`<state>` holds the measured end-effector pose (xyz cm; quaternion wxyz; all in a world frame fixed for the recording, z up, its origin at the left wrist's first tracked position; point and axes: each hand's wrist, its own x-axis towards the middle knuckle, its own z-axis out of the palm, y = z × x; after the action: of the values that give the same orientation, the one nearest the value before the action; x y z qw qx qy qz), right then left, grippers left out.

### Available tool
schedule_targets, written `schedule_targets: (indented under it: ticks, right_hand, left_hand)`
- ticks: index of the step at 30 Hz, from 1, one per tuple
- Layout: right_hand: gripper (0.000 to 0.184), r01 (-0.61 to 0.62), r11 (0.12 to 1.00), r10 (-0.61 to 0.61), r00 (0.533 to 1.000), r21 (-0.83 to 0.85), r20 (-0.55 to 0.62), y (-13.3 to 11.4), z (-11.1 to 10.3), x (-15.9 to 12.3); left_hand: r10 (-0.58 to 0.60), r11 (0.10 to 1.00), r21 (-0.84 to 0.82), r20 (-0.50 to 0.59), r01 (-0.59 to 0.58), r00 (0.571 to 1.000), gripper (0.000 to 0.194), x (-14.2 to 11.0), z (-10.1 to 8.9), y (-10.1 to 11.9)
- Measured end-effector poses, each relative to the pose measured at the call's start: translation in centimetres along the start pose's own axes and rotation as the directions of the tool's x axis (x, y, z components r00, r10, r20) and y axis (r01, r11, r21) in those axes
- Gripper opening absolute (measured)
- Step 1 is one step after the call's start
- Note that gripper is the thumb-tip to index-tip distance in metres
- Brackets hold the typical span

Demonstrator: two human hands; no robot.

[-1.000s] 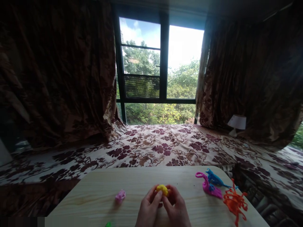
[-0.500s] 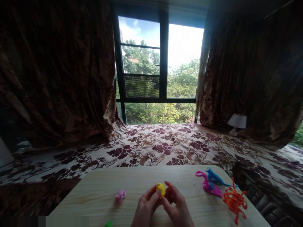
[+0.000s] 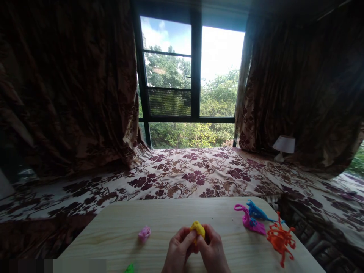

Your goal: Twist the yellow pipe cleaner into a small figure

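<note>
A lump of yellow modelling clay (image 3: 197, 228) is pinched between both hands, just over the near middle of the table. My left hand (image 3: 179, 245) grips it from the left, thumb pressed on its near side. From the right, my right hand (image 3: 212, 244) closes on the same lump, its thumb beside the other one. The fingers behind the clay are partly hidden. Off to the left lies a small pink lump of clay (image 3: 145, 233), and a green piece (image 3: 129, 268) shows at the bottom edge.
On the right of the pale wooden table (image 3: 119, 223) stand a magenta clay figure (image 3: 250, 222) with a curved neck, a blue figure (image 3: 258, 212) and an orange one (image 3: 281, 239) with many arms. Beyond are a flowered cloth (image 3: 193, 174), a white lamp (image 3: 284, 145) and a window.
My right hand has closed in from the right, and both thumbs now press on the yellow clay. The lump has shifted slightly right and looks wider.
</note>
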<state>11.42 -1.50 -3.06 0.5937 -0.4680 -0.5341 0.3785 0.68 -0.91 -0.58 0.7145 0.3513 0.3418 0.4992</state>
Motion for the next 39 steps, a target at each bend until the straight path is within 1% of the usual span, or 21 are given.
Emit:
schedule_targets:
  ticks: [3,5,7,10,13,15,17,19,21,23,25,27,28,30,32,33,35,37,39]
  right_hand:
    - [0.008,0.026,0.998,-0.028,0.999,-0.057,-0.044,0.9,0.2,0.1]
    - [0.012,0.076,0.991,-0.078,0.997,-0.112,-0.021,1.1,0.1,0.1]
    - [0.019,0.143,0.978,-0.139,0.990,-0.153,0.041,0.8,0.0,0.0]
    - [0.030,0.212,0.962,-0.198,0.976,-0.175,0.090,0.0,-0.3,0.0]
    - [0.036,0.241,0.947,-0.225,0.970,-0.214,0.095,-0.9,-0.6,0.0]
    - [0.036,0.268,0.932,-0.249,0.963,-0.244,0.106,-1.2,-0.7,0.0]
    - [0.041,0.312,0.916,-0.291,0.950,-0.252,0.117,-0.9,-0.7,0.1]
    - [0.049,0.352,0.906,-0.336,0.936,-0.233,0.106,0.0,-0.5,0.3]
    - [0.052,0.368,0.905,-0.359,0.930,-0.214,0.084,1.2,-0.2,0.5]
    - [0.048,0.359,0.905,-0.358,0.932,-0.227,0.047,2.5,0.0,0.8]
    - [0.045,0.342,0.901,-0.349,0.937,-0.266,0.022,3.7,0.1,1.0]
    - [0.044,0.314,0.905,-0.327,0.945,-0.287,0.004,4.5,0.1,1.2]
    - [0.045,0.299,0.911,-0.313,0.950,-0.284,-0.005,4.7,0.1,1.2]
    - [0.047,0.272,0.927,-0.290,0.957,-0.258,-0.031,5.1,0.1,1.2]
    - [0.044,0.244,0.941,-0.266,0.962,-0.234,-0.064,5.3,0.1,1.2]
    - [0.041,0.227,0.947,-0.251,0.965,-0.227,-0.081,5.3,0.2,1.1]
    - [0.039,0.194,0.958,-0.219,0.970,-0.210,-0.103,5.0,0.2,1.1]
    - [0.042,0.157,0.970,-0.181,0.977,-0.188,-0.116,4.4,0.3,1.0]
    - [0.042,0.116,0.979,-0.138,0.982,-0.168,-0.126,3.4,0.4,0.9]
  left_hand:
    - [-0.014,0.997,0.072,-0.004,0.014,1.000,0.028,0.2,-0.2,0.1]
    - [-0.001,0.997,0.073,0.014,0.000,1.000,0.032,0.3,-0.3,0.3]
    - [0.010,1.000,0.013,0.002,-0.011,1.000,0.031,0.3,-0.5,0.6]
    - [-0.044,0.991,-0.126,-0.067,0.036,0.997,0.030,0.1,-0.5,0.9]
    - [-0.096,0.978,-0.188,-0.044,0.086,0.994,0.030,0.0,-0.5,1.0]
    - [-0.069,0.985,-0.163,-0.032,0.063,0.997,0.027,0.1,-0.5,0.9]
    - [-0.056,0.991,-0.125,-0.067,0.047,0.996,0.026,0.3,-0.8,0.7]
    - [-0.043,0.995,-0.089,-0.099,0.035,0.994,0.026,0.6,-1.2,0.6]
    - [0.014,1.000,-0.016,-0.088,-0.015,0.996,0.026,0.9,-1.5,0.5]
    - [0.079,0.992,0.099,-0.067,-0.072,0.995,0.027,1.0,-1.5,0.6]
    - [0.101,0.981,0.177,-0.095,-0.083,0.990,0.033,0.8,-1.4,0.9]
    - [0.106,0.981,0.176,-0.145,-0.080,0.984,0.040,0.6,-1.0,1.3]
    - [0.099,0.985,0.155,-0.149,-0.076,0.984,0.042,0.5,-0.9,1.4]
    - [0.062,0.992,0.112,-0.102,-0.051,0.993,0.042,0.5,-0.8,1.4]
    - [0.055,0.993,0.107,-0.066,-0.048,0.996,0.040,0.8,-0.9,1.0]
    - [0.071,0.992,0.113,-0.068,-0.063,0.995,0.040,1.0,-1.1,0.6]
    - [0.105,0.990,0.110,-0.105,-0.093,0.989,0.042,1.5,-1.4,-0.2]
    - [0.089,0.994,0.080,-0.118,-0.080,0.989,0.044,2.0,-1.7,-0.9]
    - [0.050,0.998,0.052,-0.078,-0.046,0.996,0.045,2.2,-1.7,-1.2]
